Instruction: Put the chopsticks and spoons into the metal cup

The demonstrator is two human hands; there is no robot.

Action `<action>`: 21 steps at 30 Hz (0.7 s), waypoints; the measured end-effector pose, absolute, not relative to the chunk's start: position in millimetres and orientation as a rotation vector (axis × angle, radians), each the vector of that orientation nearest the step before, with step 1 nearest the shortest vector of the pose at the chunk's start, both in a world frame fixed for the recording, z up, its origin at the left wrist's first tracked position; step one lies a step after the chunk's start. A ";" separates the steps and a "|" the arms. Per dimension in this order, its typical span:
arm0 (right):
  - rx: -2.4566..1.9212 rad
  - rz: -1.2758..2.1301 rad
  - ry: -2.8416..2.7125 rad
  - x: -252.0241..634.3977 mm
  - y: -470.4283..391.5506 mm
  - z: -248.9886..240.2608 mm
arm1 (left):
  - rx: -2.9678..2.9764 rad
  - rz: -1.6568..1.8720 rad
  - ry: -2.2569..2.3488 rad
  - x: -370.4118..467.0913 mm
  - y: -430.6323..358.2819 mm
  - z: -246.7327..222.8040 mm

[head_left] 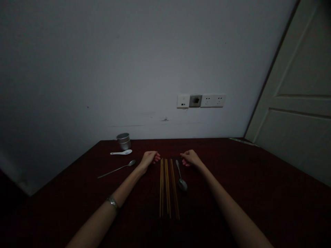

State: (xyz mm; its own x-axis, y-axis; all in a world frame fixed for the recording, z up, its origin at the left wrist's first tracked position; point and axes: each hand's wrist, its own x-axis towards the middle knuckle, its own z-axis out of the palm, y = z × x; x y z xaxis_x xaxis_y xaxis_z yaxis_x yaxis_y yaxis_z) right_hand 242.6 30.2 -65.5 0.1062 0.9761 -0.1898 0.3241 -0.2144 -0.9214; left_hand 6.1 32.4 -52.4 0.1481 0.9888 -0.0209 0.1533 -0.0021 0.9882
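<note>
Several wooden chopsticks [167, 186] lie side by side in pairs, pointing away from me, at the middle of the dark red table. My left hand [150, 157] is beside their far ends on the left, palm inward, its fingers loosely curled and slightly apart, with nothing in it. Across from it, my right hand [190, 158] rests right of the chopsticks with half-bent fingers and no object visible in it. Between the chopsticks and my right hand lies a metal spoon [182, 185], its bowl toward me and its handle tip close to my right fingers.
At the left are a long-handled metal spoon [131, 163], a white spoon [126, 152] and a metal cup [124, 141] near the back edge. A thin strip [243, 141] lies at the back right. Behind the table [219, 146] stands a wall with sockets [212, 101].
</note>
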 end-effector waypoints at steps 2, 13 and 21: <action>-1.613 1.092 -1.274 249.5 29.1 -68.8 | 1.388 1.017 1.179 9.8 26.6 -42.0; -1.346 1.013 -1.147 266.6 24.9 -81.2 | 1.760 1.075 1.144 -35.0 5.6 9.8; -1.331 0.987 -1.135 270.2 31.9 -93.7 | 1.770 0.865 1.456 -146.6 10.4 -9.6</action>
State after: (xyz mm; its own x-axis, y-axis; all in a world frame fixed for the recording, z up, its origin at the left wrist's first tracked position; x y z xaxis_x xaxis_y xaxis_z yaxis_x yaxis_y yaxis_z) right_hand 270.2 31.9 -93.7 0.2012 0.9784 0.0479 0.0880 0.0307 -0.9956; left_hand -146.6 10.4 -9.6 0.1543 0.9854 0.0722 0.5349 -0.1448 0.8324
